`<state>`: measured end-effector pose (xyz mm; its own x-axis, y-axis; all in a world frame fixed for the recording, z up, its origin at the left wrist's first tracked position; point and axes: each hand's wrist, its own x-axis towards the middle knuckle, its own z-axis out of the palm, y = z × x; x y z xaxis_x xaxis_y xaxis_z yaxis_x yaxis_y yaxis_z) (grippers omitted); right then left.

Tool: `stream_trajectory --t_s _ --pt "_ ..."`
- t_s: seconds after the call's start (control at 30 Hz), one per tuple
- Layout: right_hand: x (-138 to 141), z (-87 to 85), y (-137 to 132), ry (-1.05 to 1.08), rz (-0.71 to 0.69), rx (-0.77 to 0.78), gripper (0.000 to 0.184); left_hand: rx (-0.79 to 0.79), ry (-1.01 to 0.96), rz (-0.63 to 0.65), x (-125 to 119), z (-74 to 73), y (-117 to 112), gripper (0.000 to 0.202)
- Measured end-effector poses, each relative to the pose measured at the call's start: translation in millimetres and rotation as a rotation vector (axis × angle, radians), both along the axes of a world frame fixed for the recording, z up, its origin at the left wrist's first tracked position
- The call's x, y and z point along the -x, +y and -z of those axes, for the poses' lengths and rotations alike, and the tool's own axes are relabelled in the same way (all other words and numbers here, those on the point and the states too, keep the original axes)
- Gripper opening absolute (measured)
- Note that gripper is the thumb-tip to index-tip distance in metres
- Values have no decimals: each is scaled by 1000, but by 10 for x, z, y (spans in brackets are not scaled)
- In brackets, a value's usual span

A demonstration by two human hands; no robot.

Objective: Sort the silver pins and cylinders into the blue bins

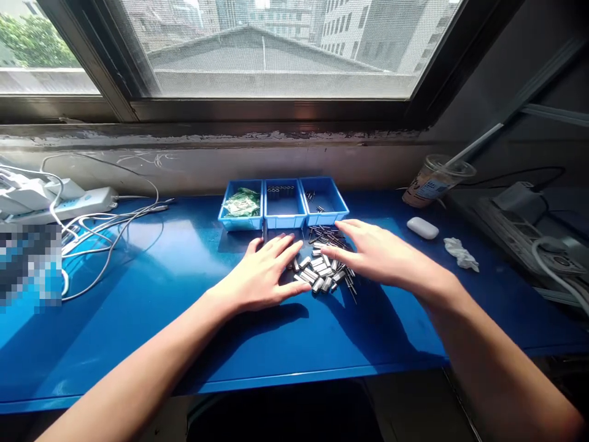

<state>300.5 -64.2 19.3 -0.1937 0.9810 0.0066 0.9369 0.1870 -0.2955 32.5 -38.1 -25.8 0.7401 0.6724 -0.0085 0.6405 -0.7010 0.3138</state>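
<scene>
My left hand (263, 271) lies palm down with its fingers spread at the left side of a pile of short silvery metal cylinders (326, 283). On the other side, my right hand (380, 250) stretches its fingers over the pile's right part, where thin dark metal rods (352, 283) are heaped. Neither hand visibly grips anything; what lies under the fingers is hidden. Just beyond stand three blue bins. The left bin (243, 226) holds green packets (242, 204), the middle bin (285, 221) a row of metal cylinders (280, 189), the right bin (327, 218) several thin dark pieces.
At the left lie tangled white cables (108, 236) and a power strip (87, 201). Toward the right are a plastic cup with a straw (430, 184), a white case (422, 228), a crumpled tissue (461, 253) and another power strip (547, 245). A window rises behind the blue table (151, 319).
</scene>
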Motion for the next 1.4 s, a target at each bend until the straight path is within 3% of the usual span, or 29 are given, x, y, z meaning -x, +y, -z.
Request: stream_trajectory --t_s 0.13,0.33,0.7,0.97,1.4 --pt "-71 268 -174 45 -98 -47 99 6 9 -33 -85 -9 -81 99" --pt "-196 582 -145 -10 -111 -50 108 -7 5 -114 -226 19 -125 118" --pt "-13 565 -51 -59 -89 -25 103 -17 13 -45 -315 49 -98 120" --pt "203 584 -74 -5 -189 -27 95 4 -20 -53 -300 61 -109 119" --pt "816 524 -111 98 -182 -32 95 121 26 -14 5 -73 -124 114"
